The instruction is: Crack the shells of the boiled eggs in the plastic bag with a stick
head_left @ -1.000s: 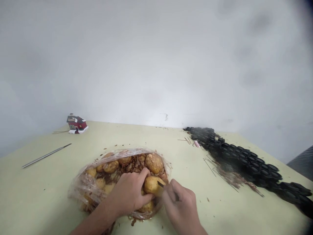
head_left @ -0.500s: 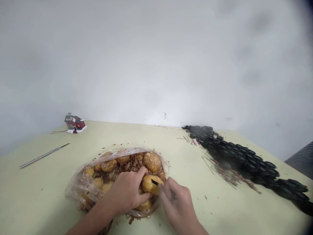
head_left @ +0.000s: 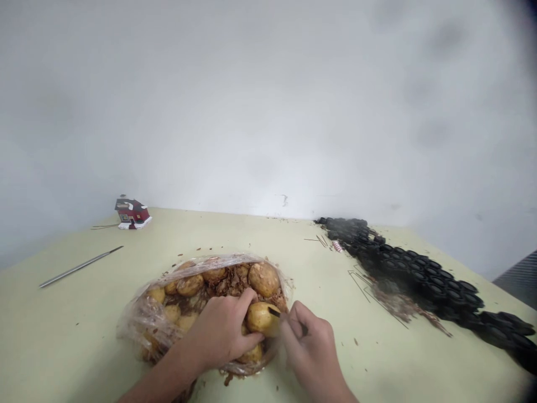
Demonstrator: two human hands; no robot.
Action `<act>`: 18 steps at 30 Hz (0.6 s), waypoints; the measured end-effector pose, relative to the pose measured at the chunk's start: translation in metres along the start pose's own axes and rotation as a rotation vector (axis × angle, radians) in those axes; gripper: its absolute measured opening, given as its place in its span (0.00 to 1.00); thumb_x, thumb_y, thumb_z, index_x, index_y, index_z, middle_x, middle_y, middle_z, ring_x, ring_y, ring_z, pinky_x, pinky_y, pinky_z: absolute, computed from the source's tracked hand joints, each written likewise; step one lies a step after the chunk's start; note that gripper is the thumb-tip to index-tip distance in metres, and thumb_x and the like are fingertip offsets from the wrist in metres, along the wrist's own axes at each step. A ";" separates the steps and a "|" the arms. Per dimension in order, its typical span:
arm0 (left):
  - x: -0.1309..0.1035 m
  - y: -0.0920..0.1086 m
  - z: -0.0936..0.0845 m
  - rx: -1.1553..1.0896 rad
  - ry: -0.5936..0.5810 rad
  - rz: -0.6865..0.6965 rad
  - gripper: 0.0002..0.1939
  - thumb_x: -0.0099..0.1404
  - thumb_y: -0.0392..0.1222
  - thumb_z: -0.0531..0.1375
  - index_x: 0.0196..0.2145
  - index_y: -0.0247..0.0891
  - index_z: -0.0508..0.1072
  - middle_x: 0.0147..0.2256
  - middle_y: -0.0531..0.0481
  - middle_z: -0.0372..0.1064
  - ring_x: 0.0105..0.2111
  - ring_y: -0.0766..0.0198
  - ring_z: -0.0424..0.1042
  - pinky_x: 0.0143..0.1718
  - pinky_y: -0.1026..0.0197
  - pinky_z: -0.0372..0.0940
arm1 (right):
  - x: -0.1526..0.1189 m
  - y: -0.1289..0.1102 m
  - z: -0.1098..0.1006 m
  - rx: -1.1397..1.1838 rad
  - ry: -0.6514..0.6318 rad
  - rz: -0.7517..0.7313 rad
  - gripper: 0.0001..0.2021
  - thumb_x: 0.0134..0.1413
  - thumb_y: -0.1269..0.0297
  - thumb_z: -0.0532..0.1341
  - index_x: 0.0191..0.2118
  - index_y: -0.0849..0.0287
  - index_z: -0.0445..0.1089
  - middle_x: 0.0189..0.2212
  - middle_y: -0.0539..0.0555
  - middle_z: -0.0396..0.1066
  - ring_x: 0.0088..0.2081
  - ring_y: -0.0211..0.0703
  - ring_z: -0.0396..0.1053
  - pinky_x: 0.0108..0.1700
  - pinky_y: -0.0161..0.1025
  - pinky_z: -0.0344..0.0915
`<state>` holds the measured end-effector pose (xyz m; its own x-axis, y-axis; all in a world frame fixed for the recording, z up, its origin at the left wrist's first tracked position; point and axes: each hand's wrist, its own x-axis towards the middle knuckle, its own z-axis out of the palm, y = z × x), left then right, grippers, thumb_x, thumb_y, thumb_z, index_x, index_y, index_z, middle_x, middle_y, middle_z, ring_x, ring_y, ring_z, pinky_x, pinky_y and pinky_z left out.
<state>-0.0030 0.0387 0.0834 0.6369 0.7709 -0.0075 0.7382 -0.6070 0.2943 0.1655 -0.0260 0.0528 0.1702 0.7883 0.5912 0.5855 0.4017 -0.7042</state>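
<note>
My left hand (head_left: 229, 324) is closed around a peeled-looking yellow potato (head_left: 260, 319), thumb below and fingers behind. Over the near right part of an open clear plastic bag (head_left: 136, 324), it holds the potato raised. My right hand (head_left: 312, 347) is closed on a small knife (head_left: 274, 312) whose dark blade lies against the potato's upper right side; its handle is mostly hidden in the fist. Inside the bag lie several more yellow-brown potatoes (head_left: 263, 279) among brown peel scraps (head_left: 229, 282).
On the pale table (head_left: 335, 313), a slim metal tool with a dark tip (head_left: 81, 266) lies at left. Behind it stands a miniature red house (head_left: 133, 214). Many black cup-like pieces (head_left: 432, 285) stretch along the right, with thin wires (head_left: 369, 288) and a striped bit (head_left: 337, 246) beside them.
The knife blade has shifted toward the right edge of the potato, with my right hand moving slightly rightward. My left hand keeps its hold. The whole view has shifted slightly.
</note>
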 end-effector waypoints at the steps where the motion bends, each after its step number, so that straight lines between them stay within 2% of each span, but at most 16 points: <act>1: 0.000 0.000 0.001 0.005 0.004 -0.001 0.18 0.59 0.52 0.59 0.44 0.42 0.63 0.34 0.50 0.74 0.36 0.51 0.75 0.34 0.57 0.62 | 0.000 0.000 -0.001 -0.010 0.021 0.000 0.14 0.49 0.73 0.51 0.24 0.52 0.41 0.17 0.40 0.42 0.18 0.31 0.44 0.18 0.30 0.45; 3: 0.000 -0.001 0.002 0.013 0.003 -0.003 0.19 0.59 0.52 0.60 0.45 0.42 0.63 0.34 0.50 0.74 0.36 0.51 0.75 0.34 0.57 0.61 | 0.000 -0.001 -0.002 0.016 0.022 0.012 0.14 0.50 0.73 0.51 0.24 0.52 0.42 0.17 0.40 0.42 0.18 0.32 0.44 0.18 0.29 0.46; 8: 0.001 -0.002 0.002 -0.010 -0.002 0.014 0.17 0.60 0.52 0.58 0.44 0.43 0.63 0.34 0.52 0.74 0.35 0.53 0.75 0.34 0.58 0.61 | -0.001 0.000 -0.001 0.080 -0.090 0.018 0.15 0.52 0.72 0.52 0.24 0.53 0.43 0.17 0.41 0.45 0.19 0.32 0.46 0.19 0.28 0.48; 11: 0.001 -0.001 0.001 0.000 -0.013 -0.002 0.19 0.59 0.52 0.59 0.45 0.43 0.63 0.34 0.51 0.74 0.36 0.52 0.75 0.34 0.58 0.61 | -0.001 0.003 -0.002 -0.022 -0.031 -0.014 0.15 0.49 0.74 0.52 0.23 0.53 0.42 0.17 0.41 0.43 0.18 0.31 0.45 0.18 0.29 0.45; 14: 0.001 0.000 -0.001 0.008 -0.022 -0.010 0.20 0.58 0.52 0.60 0.46 0.43 0.63 0.35 0.50 0.74 0.37 0.51 0.74 0.36 0.58 0.62 | 0.000 0.002 -0.004 0.005 -0.018 -0.019 0.15 0.51 0.73 0.52 0.23 0.53 0.42 0.17 0.40 0.43 0.17 0.31 0.45 0.18 0.29 0.46; 18: 0.000 0.000 0.000 -0.005 -0.008 0.005 0.18 0.59 0.51 0.59 0.44 0.43 0.63 0.33 0.52 0.74 0.35 0.53 0.74 0.33 0.58 0.61 | -0.002 -0.002 -0.002 0.076 -0.118 -0.075 0.15 0.55 0.72 0.52 0.25 0.53 0.43 0.18 0.41 0.45 0.18 0.32 0.47 0.19 0.28 0.49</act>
<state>-0.0031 0.0390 0.0832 0.6424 0.7662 -0.0136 0.7338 -0.6099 0.2992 0.1659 -0.0297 0.0536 0.0313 0.8021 0.5963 0.5306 0.4923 -0.6900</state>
